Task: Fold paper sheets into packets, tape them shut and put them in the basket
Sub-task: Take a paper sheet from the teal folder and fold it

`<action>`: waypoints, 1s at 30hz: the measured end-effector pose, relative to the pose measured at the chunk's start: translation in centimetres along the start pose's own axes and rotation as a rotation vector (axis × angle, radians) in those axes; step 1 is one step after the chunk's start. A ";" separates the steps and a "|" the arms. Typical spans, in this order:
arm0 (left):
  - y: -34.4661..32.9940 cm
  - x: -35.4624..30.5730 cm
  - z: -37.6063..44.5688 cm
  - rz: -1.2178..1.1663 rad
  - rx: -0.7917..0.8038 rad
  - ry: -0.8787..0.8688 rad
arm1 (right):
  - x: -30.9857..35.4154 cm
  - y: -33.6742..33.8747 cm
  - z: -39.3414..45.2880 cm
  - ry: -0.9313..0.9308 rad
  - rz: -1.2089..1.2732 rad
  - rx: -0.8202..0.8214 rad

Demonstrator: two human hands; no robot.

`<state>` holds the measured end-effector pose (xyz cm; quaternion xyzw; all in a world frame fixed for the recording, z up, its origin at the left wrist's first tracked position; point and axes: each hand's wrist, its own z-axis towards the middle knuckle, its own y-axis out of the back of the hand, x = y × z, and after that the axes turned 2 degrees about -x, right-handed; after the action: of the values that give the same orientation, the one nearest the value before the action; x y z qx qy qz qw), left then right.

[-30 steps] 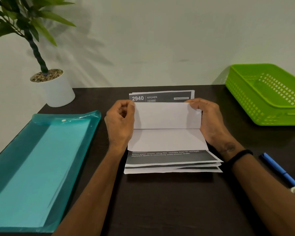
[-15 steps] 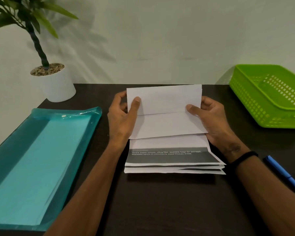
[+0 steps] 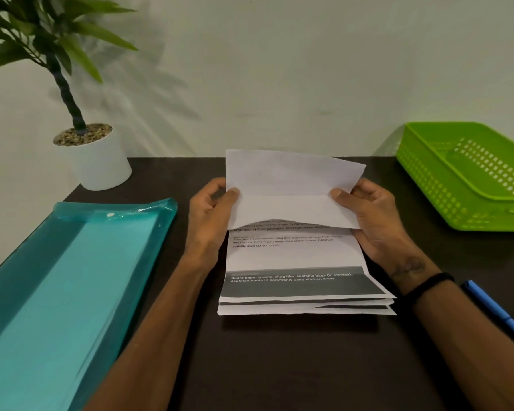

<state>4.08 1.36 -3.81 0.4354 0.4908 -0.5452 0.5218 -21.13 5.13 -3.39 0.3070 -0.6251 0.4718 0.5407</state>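
Both grips pinching top sheet [image 3: 291, 200]: left hand [image 3: 211, 212] on its left edge, right hand [image 3: 368, 215] on its right edge. Half-folded, long axis spanning between grips, lifted over paper stack [image 3: 303, 289]. Basket [image 3: 422, 179] well right, nearer right grip.

A dark table [image 3: 279, 366] runs in front of you to the wall. Beneath your hands lies a stack of printed sheets [image 3: 303, 289]. Left of your left hand [image 3: 211, 215] lies a teal plastic folder [image 3: 63, 292], with a white potted plant [image 3: 92, 155] beyond it. Right of your right hand [image 3: 374, 221] sits a green basket [image 3: 469, 179]; a blue pen [image 3: 496, 312] lies beside your right forearm.
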 end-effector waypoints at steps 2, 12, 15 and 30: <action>0.3 0.0 0.2 -0.027 -0.019 0.020 | 0.1 -0.1 -0.1 0.010 0.002 0.010; -0.1 -0.9 -0.4 -0.153 -0.080 0.080 | 1.1 -0.3 -0.4 -0.138 0.131 -0.005; -0.2 -0.7 -0.3 -0.109 -0.085 0.090 | 1.1 0.1 -0.3 -0.167 0.228 0.016; -0.2 -0.3 -0.1 0.410 -0.182 -0.354 | -0.4 0.2 -0.2 0.129 -0.140 0.093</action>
<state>3.95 1.52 -3.50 0.3750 0.3405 -0.4494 0.7359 -21.16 5.31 -3.83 0.3437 -0.5432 0.4801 0.5968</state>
